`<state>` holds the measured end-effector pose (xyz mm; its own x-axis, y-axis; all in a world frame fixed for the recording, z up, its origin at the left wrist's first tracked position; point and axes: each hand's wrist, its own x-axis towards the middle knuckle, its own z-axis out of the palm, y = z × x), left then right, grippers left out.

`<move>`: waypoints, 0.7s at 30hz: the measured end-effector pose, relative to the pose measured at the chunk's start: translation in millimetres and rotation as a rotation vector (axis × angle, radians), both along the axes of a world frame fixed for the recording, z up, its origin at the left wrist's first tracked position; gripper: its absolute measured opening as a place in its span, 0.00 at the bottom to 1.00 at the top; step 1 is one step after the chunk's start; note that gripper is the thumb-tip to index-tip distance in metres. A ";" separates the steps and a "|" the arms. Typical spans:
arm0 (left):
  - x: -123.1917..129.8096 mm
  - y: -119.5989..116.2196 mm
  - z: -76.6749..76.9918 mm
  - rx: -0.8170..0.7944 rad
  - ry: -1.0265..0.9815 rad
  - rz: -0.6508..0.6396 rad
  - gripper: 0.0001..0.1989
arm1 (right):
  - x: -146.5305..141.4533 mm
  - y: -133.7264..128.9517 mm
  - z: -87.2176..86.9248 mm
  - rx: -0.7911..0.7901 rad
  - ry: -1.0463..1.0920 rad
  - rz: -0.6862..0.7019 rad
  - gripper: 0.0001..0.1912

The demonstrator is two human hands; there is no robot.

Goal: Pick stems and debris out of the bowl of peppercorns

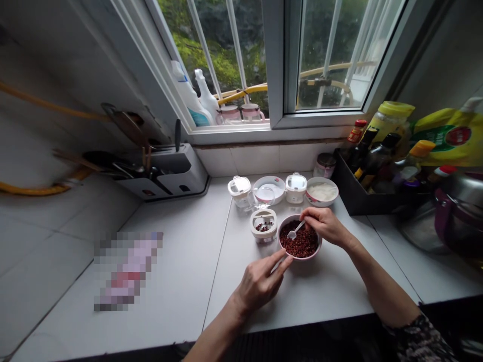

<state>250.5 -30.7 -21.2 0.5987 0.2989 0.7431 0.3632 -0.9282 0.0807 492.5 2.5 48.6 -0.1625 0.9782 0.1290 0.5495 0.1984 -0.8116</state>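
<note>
A round bowl (pixel 302 258) with a pinkish rim stands on the counter, full of small dark red dried bits that look like peppercorns (pixel 304 244). My right hand (pixel 327 226) pinches the handle of a small white spoon (pixel 292 234), whose scoop rests on the dark bits. At the bowl's near left edge, the fingertips of my left hand (pixel 262 281) hold the rim. Just left of the bowl sits a small clear jar with a cream-coloured collar (pixel 263 232), its top open and some dark bits visible inside.
Behind stand two white-lidded jars (pixel 239 187) (pixel 296 184), a bowl of white powder (pixel 269 190) and a bowl of white grains (pixel 322 192). A bottle box (pixel 352 201) and a pot (pixel 456 216) are at right. A utensil rack (pixel 177 176) and a blurred pinkish packet (pixel 130 271) lie left.
</note>
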 end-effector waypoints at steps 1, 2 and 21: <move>0.1 0.1 0.2 -0.002 0.001 0.000 0.16 | 0.1 0.0 0.1 -0.016 0.011 0.003 0.10; 0.3 0.2 0.4 -0.002 0.002 0.001 0.16 | 0.2 0.1 0.2 -0.030 0.021 0.005 0.10; 0.8 -0.1 2.4 0.019 0.002 0.014 0.16 | 2.4 6.7 2.5 -0.224 0.357 -0.114 0.10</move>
